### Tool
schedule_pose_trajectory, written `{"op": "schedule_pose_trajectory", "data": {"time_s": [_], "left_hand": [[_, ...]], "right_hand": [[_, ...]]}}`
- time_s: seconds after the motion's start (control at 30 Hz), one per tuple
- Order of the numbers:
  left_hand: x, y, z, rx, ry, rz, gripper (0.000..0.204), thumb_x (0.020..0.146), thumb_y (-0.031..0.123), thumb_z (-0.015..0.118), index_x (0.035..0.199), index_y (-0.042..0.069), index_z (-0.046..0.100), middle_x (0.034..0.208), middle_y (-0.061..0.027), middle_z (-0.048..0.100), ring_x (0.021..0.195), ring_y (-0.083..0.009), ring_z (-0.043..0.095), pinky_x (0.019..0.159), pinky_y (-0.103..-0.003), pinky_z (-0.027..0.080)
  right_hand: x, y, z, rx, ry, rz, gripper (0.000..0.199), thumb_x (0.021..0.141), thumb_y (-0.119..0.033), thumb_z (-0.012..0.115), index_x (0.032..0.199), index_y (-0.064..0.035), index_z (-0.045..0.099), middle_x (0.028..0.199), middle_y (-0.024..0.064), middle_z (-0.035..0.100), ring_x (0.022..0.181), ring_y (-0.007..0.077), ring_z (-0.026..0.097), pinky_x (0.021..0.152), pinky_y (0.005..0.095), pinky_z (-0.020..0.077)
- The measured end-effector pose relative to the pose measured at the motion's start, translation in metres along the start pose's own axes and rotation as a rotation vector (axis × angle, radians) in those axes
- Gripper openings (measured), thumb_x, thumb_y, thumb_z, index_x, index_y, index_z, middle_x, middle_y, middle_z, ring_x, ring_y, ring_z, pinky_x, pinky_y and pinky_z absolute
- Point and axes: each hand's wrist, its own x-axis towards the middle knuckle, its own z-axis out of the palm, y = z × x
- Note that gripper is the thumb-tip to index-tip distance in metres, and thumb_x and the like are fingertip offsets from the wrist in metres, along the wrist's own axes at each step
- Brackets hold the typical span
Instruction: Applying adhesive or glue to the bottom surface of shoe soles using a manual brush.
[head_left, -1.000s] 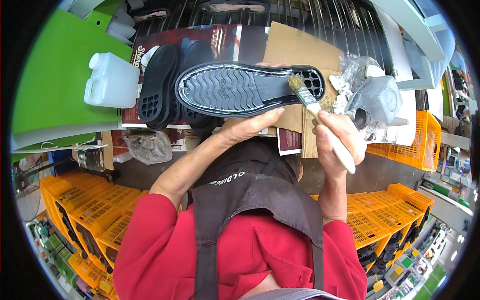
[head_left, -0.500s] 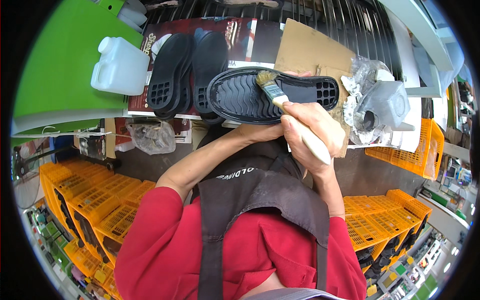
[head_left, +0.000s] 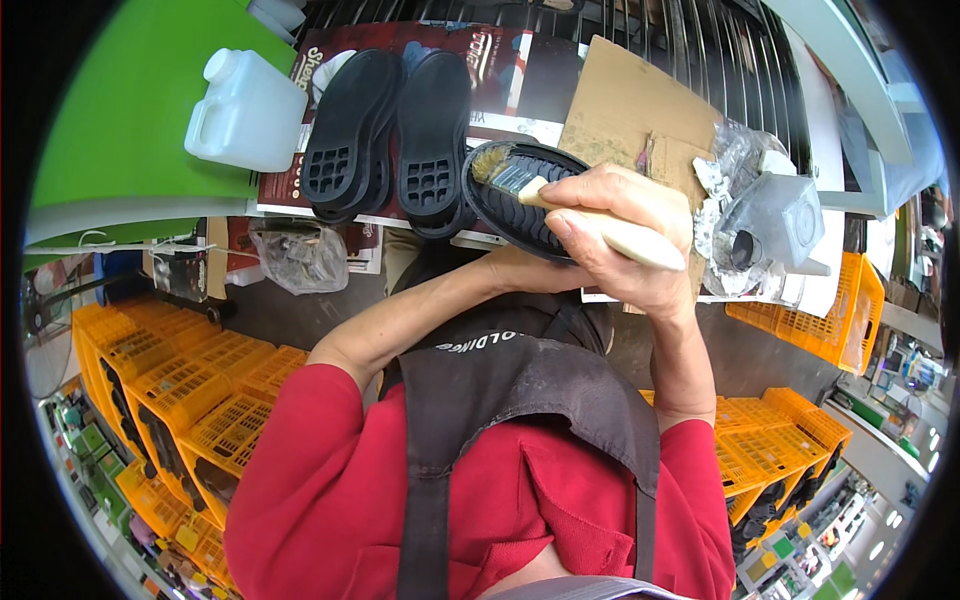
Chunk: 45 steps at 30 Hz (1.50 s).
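Observation:
My right hand (head_left: 635,225) is closed around the pale handle of a paintbrush (head_left: 520,182). The brush's tan bristles rest on the rim at the far left end of a black shoe sole (head_left: 502,212), which has a wavy ribbed inside. My left hand (head_left: 535,272) is at the near edge of this sole and holds it up, its fingers mostly hidden beneath. The sole's other end is covered by my right hand. Left of it, more black soles lie in two stacks, the left stack (head_left: 345,130) and the nearer stack (head_left: 432,130), with grid-patterned heels.
A white plastic jug (head_left: 255,112) stands at the left by a green surface (head_left: 130,110). Brown cardboard (head_left: 635,100) lies at the back. To the right, a clear plastic container (head_left: 778,222) lies tipped among crumpled plastic. Orange crates (head_left: 235,430) stand behind on both sides.
The sole has turned, its left end moving rightward and its other end now behind my right hand. The bristles have moved from the sole's inner middle to its left rim.

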Motion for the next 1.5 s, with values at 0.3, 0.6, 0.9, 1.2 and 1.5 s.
{"op": "schedule_pose_trajectory", "data": {"time_s": [0.3,0.6,0.9,1.2,1.5], "left_hand": [[0.002,0.014,-0.019,-0.161,-0.359,-0.299,0.047,0.079,0.019,0.072,0.119,0.002,0.055,0.113,-0.0092,0.059,0.106,-0.0185,0.056,0.091,-0.032,0.047],[-0.001,0.008,-0.054,-0.215,-0.431,-0.273,0.082,0.085,0.023,0.07,0.148,0.001,0.022,0.129,-0.0124,0.05,0.117,-0.0193,0.048,0.102,-0.034,0.039],[-0.009,0.007,-0.054,-0.805,0.099,-0.521,0.073,0.098,0.058,0.018,0.129,-0.003,0.045,0.099,-0.0175,0.061,0.088,-0.0235,0.061,0.082,-0.036,0.05],[-0.012,-0.004,-0.061,-0.971,0.23,-0.444,0.063,0.101,0.049,0.022,0.133,0.0,0.045,0.113,-0.0172,0.061,0.097,-0.0252,0.063,0.088,-0.036,0.052],[-0.011,0.019,-0.049,-0.944,-0.002,-0.497,0.064,0.102,0.047,0.018,0.123,-0.004,0.05,0.094,-0.019,0.064,0.08,-0.0254,0.063,0.079,-0.035,0.051]], "right_hand": [[0.027,0.044,-0.047,0.126,-0.348,-0.155,0.012,0.083,-0.004,0.065,0.089,0.0056,0.069,0.085,0.0154,0.067,0.07,0.0222,0.065,0.06,0.0293,0.0509],[0.021,0.049,-0.081,0.262,-0.554,0.27,0.016,0.085,-0.005,0.064,0.092,0.009,0.066,0.083,0.0139,0.065,0.069,0.0169,0.064,0.058,0.0262,0.0506],[-0.006,0.035,-0.096,-0.179,-0.152,0.171,0.016,0.084,-0.005,0.065,0.099,-0.0003,0.069,0.087,0.0085,0.064,0.069,0.0158,0.061,0.062,0.0265,0.0486],[-0.043,0.01,-0.025,-0.264,-0.309,0.023,0.032,0.077,-0.007,0.07,0.108,-0.0055,0.064,0.087,0.0096,0.06,0.075,0.0259,0.062,0.064,0.0347,0.0521],[-0.045,0.062,-0.054,0.609,0.117,0.703,0.022,0.09,-0.019,0.065,0.101,-0.001,0.071,0.09,0.0061,0.069,0.073,0.0085,0.063,0.066,0.0203,0.0512]]}}
